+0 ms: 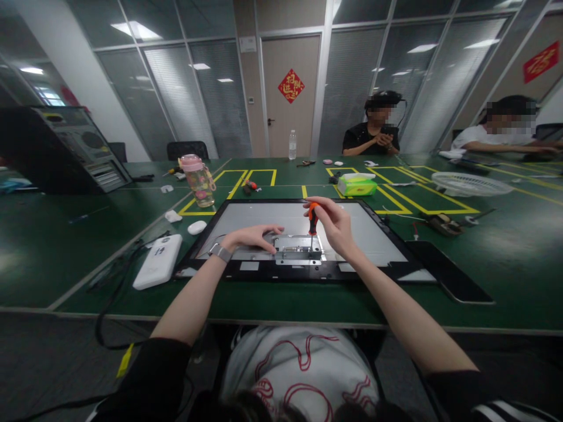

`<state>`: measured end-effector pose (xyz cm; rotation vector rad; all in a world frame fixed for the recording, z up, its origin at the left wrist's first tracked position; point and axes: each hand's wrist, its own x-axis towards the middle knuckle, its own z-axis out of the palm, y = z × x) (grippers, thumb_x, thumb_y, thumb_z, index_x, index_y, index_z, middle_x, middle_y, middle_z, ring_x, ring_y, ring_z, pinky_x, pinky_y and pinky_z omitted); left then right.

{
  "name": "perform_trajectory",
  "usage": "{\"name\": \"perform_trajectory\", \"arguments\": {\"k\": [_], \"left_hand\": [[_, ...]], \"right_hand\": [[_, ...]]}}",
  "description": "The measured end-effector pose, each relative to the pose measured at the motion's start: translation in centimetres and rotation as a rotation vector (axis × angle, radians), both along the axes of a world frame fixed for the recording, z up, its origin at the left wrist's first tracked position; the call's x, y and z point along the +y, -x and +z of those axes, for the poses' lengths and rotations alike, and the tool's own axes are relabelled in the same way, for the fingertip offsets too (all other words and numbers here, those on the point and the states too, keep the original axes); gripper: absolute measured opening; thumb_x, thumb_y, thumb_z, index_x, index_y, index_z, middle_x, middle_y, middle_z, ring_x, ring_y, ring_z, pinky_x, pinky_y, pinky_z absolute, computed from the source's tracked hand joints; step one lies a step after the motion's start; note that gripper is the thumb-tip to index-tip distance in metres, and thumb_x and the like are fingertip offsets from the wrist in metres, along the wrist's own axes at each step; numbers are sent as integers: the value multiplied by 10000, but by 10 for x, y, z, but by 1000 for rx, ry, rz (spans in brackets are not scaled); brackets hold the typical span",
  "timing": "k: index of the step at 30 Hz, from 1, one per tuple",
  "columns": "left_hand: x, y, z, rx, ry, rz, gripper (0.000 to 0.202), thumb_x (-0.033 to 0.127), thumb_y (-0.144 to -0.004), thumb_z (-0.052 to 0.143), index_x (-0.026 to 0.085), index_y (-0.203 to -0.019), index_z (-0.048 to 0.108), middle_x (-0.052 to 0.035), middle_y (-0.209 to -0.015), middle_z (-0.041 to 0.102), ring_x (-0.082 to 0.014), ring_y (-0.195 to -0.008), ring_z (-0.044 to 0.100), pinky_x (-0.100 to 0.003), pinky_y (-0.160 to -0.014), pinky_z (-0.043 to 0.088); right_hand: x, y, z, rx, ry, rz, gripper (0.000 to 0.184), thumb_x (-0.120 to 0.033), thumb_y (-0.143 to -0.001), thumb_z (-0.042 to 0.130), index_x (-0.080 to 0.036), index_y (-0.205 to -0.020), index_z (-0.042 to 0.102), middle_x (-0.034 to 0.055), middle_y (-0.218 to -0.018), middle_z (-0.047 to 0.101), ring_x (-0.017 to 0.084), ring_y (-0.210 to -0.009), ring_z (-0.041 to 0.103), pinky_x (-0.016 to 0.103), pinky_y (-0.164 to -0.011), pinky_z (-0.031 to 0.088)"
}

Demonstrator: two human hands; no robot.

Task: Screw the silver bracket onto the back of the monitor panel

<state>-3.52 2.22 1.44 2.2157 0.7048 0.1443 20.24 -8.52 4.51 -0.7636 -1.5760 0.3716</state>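
Observation:
A flat panel (pixel 373 231) with a black frame and a grey back lies on the green table in front of me. On its near middle sits a metal bracket (pixel 292 241). My right hand (pixel 334 225) grips an orange and black screwdriver (pixel 312 220), held upright with its tip down at the bracket's right side. Whether the tip sits in a screw is too small to tell. My left hand (pixel 253 237) rests at the bracket's left edge, thumb and fingers apart, the thumb touching or very near the metal.
Left of the panel lie a white power bank (pixel 158 262), a black cable and a pink-lidded bottle (pixel 197 181). A dark phone (pixel 448 272) lies right of it. Beyond are a green tissue pack (pixel 357 184) and a white basket (pixel 470 183). Two people sit across the table.

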Motion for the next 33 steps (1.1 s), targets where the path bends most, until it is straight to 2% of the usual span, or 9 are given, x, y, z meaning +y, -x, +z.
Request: {"name": "perform_trajectory", "arguments": {"k": [4,8,11,13,17,20,25,29,33], "left_hand": [[0,0,0,12,3,-2,598,438,-643,786,236,-1164,575,-69,-1495,373,-271,-1379,337,-396,-1138,225],[0,1,0,9,10,5,575,444,-637,789,244,-1135,582,-62,-1498,372,-271,-1375,345,-393,-1139,223],[0,1,0,12,8,11,584,448,-630,793,243,-1133,581,-63,-1499,372,-273,-1376,344,-395,-1138,226],[-2,0,1,12,10,15,588,448,-627,794,242,-1135,582,-63,-1494,380,-274,-1377,341,-397,-1137,226],[-4,0,3,-4,20,15,591,440,-627,792,237,-1143,585,-69,-1483,395,-277,-1374,347,-404,-1139,221],[-3,0,3,-2,23,17,608,434,-627,791,234,-1160,578,-74,-1485,390,-281,-1374,345,-414,-1143,216],[0,1,0,7,15,17,628,430,-632,788,235,-1186,567,-76,-1502,362,-286,-1370,347,-421,-1142,221],[1,2,-2,-15,20,0,628,426,-638,784,236,-1195,565,-76,-1501,364,-285,-1371,347,-419,-1144,217],[0,1,0,-5,28,10,612,433,-636,785,239,-1176,570,-72,-1507,355,-281,-1380,336,-412,-1143,221]], "right_hand": [[3,-7,7,-65,0,-34,227,-295,-801,663,-246,-1019,705,42,-967,637,166,-822,608,337,-761,527],[4,-15,11,-31,134,126,392,-305,-833,619,-246,-1220,609,52,-998,687,183,-859,652,395,-841,532],[3,-18,13,-19,188,246,374,-316,-880,543,-236,-1243,591,73,-1038,686,201,-890,659,419,-833,537],[2,-18,14,-71,168,206,332,-316,-875,554,-247,-1190,630,70,-1040,674,204,-909,641,418,-835,530],[3,-18,15,-193,46,7,291,-306,-779,688,-272,-1068,696,42,-946,631,190,-861,590,389,-828,511],[4,-19,15,-157,62,47,342,-270,-776,678,-263,-1118,670,35,-939,635,177,-840,600,372,-835,509],[1,-20,16,-82,158,208,345,-220,-847,526,-254,-1169,644,51,-973,684,202,-900,642,415,-855,508],[0,-21,18,-145,114,135,282,-276,-829,595,-276,-1092,697,51,-1006,647,194,-902,615,392,-833,520],[3,-22,18,-157,130,102,318,-298,-776,678,-288,-1093,699,38,-993,662,179,-865,626,367,-794,549]]}}
